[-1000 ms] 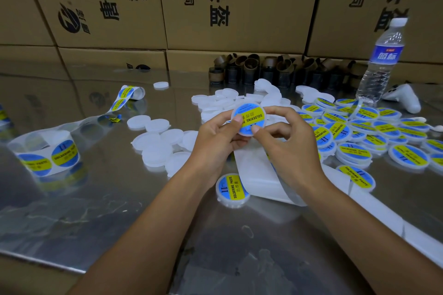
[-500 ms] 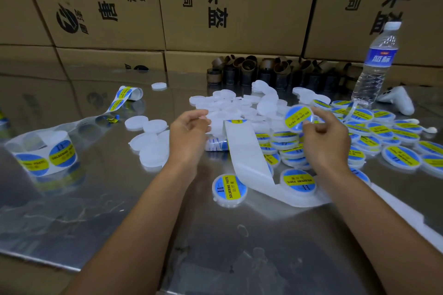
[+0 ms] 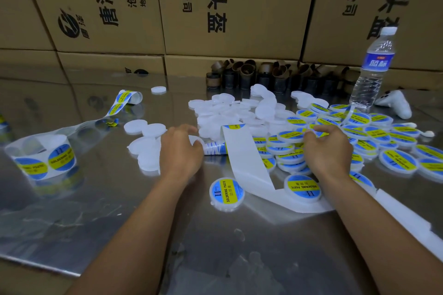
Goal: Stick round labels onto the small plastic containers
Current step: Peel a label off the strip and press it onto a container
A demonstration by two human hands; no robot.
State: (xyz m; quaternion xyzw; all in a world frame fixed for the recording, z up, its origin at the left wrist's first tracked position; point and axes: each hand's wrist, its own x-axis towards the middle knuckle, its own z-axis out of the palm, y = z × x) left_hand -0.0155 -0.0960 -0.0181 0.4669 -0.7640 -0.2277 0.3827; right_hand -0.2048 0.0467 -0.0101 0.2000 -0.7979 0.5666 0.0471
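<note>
A shiny metal worktop [image 3: 72, 211] sits before brown cardboard boxes [image 3: 239, 7]. Plain white round plastic containers [image 3: 230, 108] pile mid-worktop — blue-and-yellow labelled containers [image 3: 395, 158] at right. The left hand [image 3: 179, 151] is over the plain ones, the right hand [image 3: 328, 148] over the labelled — I cannot tell if either grip holds one.

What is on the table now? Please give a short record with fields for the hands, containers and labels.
plain containers: white heap, centre
labelled containers: pile at right, two lie nearer
left hand: over plain containers; grip unclear
right hand: on labelled containers; grip unclear
label roll: left, partly unrolled
backing strip: between the hands
bottle: upright, far right
table: shiny metal
</note>
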